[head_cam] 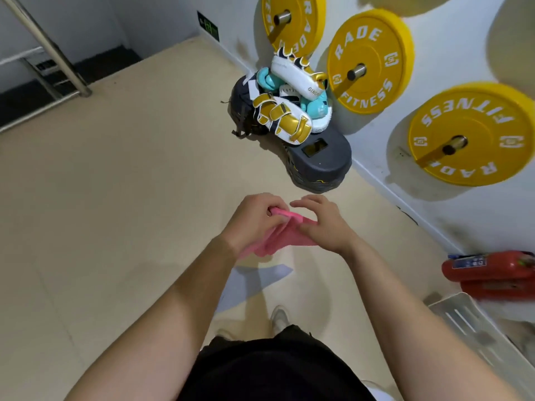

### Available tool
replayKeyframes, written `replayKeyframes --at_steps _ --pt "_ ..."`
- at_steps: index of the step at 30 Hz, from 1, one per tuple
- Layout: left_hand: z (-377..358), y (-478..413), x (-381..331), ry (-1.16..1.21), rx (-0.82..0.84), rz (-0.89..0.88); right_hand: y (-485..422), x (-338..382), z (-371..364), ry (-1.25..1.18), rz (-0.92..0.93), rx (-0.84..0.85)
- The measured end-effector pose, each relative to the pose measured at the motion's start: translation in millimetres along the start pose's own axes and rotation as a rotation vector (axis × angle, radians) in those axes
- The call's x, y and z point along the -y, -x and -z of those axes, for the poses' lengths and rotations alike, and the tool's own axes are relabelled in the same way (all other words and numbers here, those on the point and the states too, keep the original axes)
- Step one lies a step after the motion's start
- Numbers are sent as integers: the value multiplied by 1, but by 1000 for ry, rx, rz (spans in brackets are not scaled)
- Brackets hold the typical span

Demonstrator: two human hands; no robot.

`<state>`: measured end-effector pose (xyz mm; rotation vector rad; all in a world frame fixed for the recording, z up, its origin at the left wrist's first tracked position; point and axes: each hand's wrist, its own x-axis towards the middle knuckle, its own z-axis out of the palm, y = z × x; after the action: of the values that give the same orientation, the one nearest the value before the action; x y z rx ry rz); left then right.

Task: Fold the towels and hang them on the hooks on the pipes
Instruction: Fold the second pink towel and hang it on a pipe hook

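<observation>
A small pink towel (285,237) is bunched between both hands at the middle of the view, above the beige floor. My left hand (254,219) grips its upper left edge with curled fingers. My right hand (322,221) pinches the towel's right side, the fingers bent over it. The lower end of the towel hangs down below my left wrist. A metal pipe (49,46) runs diagonally at the top left; no hooks show.
Boxing pads (289,111) lie piled on dark step platforms (321,160) by the wall ahead. Three yellow weight plates (369,60) hang on the white wall. A red fire extinguisher (492,270) and a white basket (474,325) sit at the right. My shoe (279,316) is below.
</observation>
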<state>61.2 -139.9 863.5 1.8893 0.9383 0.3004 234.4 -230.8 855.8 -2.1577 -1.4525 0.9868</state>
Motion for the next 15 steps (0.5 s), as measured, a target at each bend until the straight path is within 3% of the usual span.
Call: replayKeyframes --at_steps 6,11,15 --pt "-7 3 -22 76 -57 40 15 8 23 -147 58 -27" --pt "-19 10 -9 190 -8 108 23 12 47 -332 167 -42" --pt "-26 12 -15 278 -113 71 28 1 55 -342 64 -48"
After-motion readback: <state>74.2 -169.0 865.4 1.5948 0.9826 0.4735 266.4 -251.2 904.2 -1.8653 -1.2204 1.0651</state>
